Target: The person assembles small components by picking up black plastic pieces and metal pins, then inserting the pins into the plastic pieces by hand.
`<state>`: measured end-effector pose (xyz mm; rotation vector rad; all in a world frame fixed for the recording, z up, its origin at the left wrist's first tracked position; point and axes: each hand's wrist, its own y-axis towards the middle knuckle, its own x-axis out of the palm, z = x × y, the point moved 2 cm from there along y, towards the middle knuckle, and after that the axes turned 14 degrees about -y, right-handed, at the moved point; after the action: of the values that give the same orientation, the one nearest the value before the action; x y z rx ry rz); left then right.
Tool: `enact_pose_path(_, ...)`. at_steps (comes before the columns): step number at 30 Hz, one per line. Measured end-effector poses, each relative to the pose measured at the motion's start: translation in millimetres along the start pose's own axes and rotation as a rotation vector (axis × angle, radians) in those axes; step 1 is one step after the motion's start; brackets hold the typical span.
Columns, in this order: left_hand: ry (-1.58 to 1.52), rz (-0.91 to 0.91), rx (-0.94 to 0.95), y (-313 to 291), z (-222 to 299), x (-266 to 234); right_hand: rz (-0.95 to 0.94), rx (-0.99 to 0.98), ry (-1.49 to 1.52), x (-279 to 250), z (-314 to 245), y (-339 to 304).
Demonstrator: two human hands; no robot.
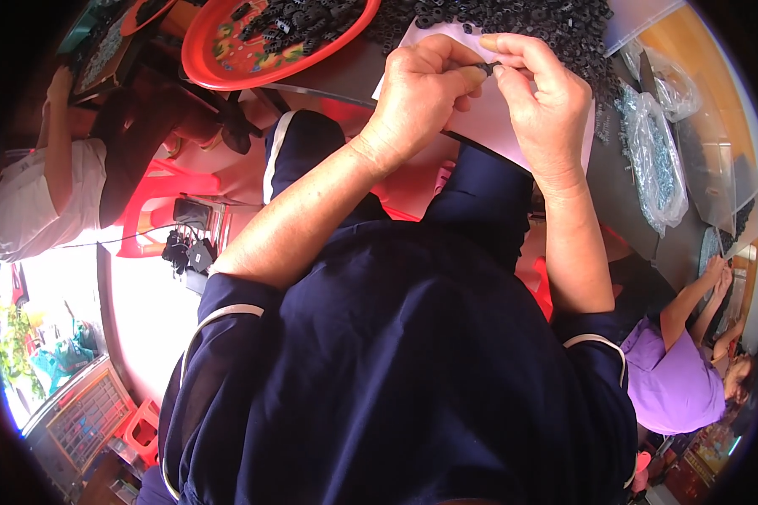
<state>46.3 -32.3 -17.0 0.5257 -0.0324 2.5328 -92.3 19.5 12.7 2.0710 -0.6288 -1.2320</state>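
Both my hands meet over the near edge of the table. Between their fingertips is a small black part (485,68), mostly covered by the fingers, so its exact kind is unclear. My left hand (425,88) pinches it from the left with thumb and fingers closed. From the right, the thumb and forefinger of my right hand (547,101) close on the same part. Beneath the hands lies a sheet of white paper (514,135). Just beyond them spreads a heap of small black plastic parts (556,25).
A red patterned tray (206,63) with black parts stands at the far left. Clear plastic bags of small metallic pieces (655,164) lie to the right. One person in white (50,198) sits left, another in purple (669,379) right. Red stools (156,202) stand around.
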Motion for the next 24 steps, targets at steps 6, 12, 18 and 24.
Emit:
enact_pose_path(6,-0.020,0.002,0.007,-0.8,0.3,1.2,0.050,-0.103,-0.078,-3.0,-7.7,0.9)
enact_pose_path(12,-0.028,0.032,0.088,-1.3,-8.3,4.3,-0.075,-0.004,-0.135,-4.4,-15.1,1.7)
enact_pose_path(18,0.077,0.129,0.396,1.1,-18.3,9.8,-0.001,-0.157,-0.275,-1.0,-32.3,5.7)
enact_pose_path(24,0.183,0.168,0.438,1.8,-16.6,14.0,0.049,-0.254,-0.415,3.2,-25.5,-1.1)
